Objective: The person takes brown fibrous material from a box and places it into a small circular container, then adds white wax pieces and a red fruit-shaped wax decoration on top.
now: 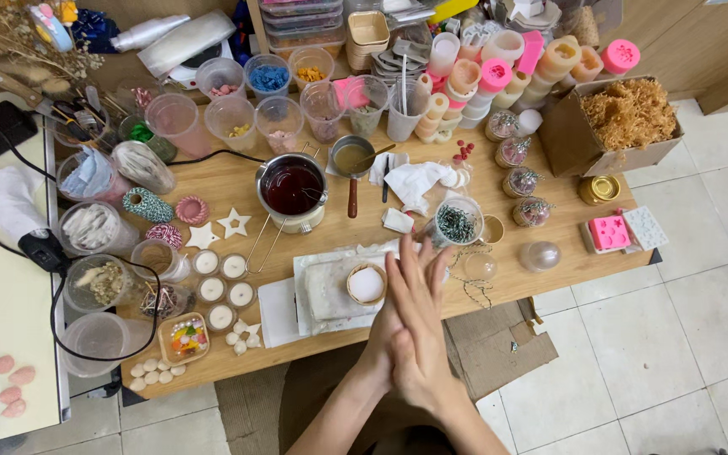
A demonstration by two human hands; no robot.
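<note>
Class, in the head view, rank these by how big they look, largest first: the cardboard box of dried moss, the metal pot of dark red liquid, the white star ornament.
1. Cardboard box of dried moss
2. Metal pot of dark red liquid
3. White star ornament

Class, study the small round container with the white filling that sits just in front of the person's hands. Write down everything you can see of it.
The small round container is a shallow cup with a thin tan rim, seemingly card or wood. It is filled almost to the brim with a smooth, pale white filling that looks set. It stands upright on a whitish sheet near the front edge of the wooden table. The pressed-together hands, left hand and right hand, hover just to its right; whether they touch it cannot be told.
</note>
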